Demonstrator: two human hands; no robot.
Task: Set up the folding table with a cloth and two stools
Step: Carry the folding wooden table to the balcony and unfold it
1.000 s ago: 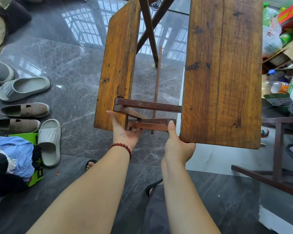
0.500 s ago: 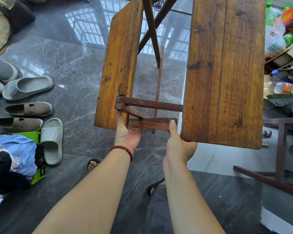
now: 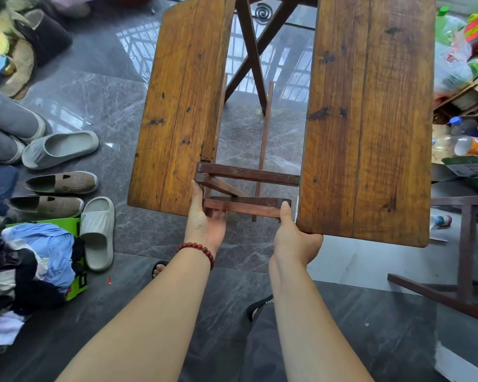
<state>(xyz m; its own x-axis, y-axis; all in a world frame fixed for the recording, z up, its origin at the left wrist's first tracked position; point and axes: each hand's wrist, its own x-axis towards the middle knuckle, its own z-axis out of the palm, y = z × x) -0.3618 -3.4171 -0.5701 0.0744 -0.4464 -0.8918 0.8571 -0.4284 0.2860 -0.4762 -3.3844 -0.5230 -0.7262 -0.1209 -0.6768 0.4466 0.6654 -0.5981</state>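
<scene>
The folding table stands in front of me, partly unfolded. Its left wooden leaf (image 3: 177, 106) slopes down to the left and its right leaf (image 3: 370, 119) lies nearly flat, with a wide gap between them. Dark crossbars (image 3: 246, 208) and crossed legs (image 3: 249, 56) show through the gap. My left hand (image 3: 204, 219), with a red bead bracelet at the wrist, grips the left end of the near crossbar by the left leaf's inner edge. My right hand (image 3: 293, 235) grips the near inner corner of the right leaf, thumb up against the crossbar's right end. No cloth is in view.
Slippers and shoes (image 3: 58, 188) lie on the grey marble floor at left, next to a pile of clothes (image 3: 33, 260) on a green box. Bottles, bags and boxes (image 3: 461, 78) crowd the right side. A dark wooden frame (image 3: 467, 257) stands at lower right.
The left leaf has swung up a little, widening the view of its top. My left hand has shifted up along the leaf's inner edge onto the crossbar; my right hand keeps its grip.
</scene>
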